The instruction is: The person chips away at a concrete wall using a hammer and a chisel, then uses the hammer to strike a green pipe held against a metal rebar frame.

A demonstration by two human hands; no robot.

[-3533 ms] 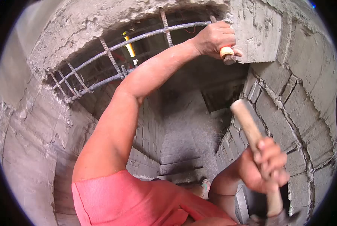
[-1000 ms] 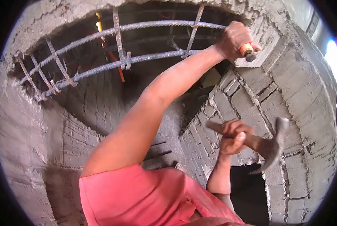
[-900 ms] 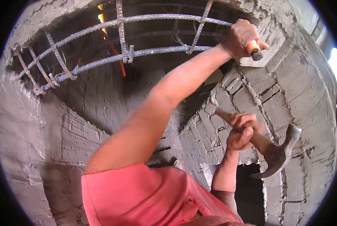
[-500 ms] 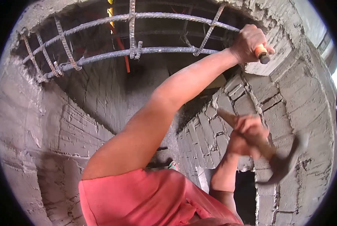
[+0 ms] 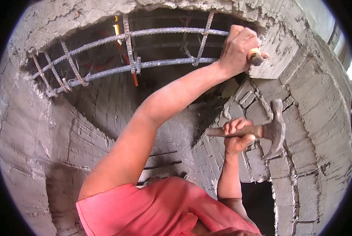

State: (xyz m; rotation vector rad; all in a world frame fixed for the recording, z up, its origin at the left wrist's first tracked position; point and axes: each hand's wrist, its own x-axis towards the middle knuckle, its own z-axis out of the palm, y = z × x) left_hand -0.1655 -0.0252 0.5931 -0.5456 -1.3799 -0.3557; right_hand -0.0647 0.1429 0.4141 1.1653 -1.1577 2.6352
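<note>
My left hand [image 5: 241, 49] is wrapped around a chisel [image 5: 256, 58], held against the edge of the concrete at the upper right. The chisel's blunt struck end and orange grip stick out below my fist, while its tip is hidden. Lower down, my right hand [image 5: 237, 135] grips a claw hammer [image 5: 276, 131] by its wooden handle [image 5: 245, 131]. The hammer's dark metal head is apart from the chisel, below and to its right, in front of the brick wall [image 5: 302, 141].
Ribbed rebar [image 5: 160, 64] spans the dark opening beneath a rough concrete edge [image 5: 77, 23]. A thin orange tube [image 5: 135, 80] and a yellow one [image 5: 116, 28] hang behind it. A dark rectangular hole [image 5: 258, 204] breaks the wall at lower right. Mortar-smeared wall [image 5: 22, 129] rises at left.
The hammer has swung from a low, blurred, tilted position to a higher one with its handle nearly level. My left hand keeps the chisel at the concrete edge; the whole view has shifted slightly.
</note>
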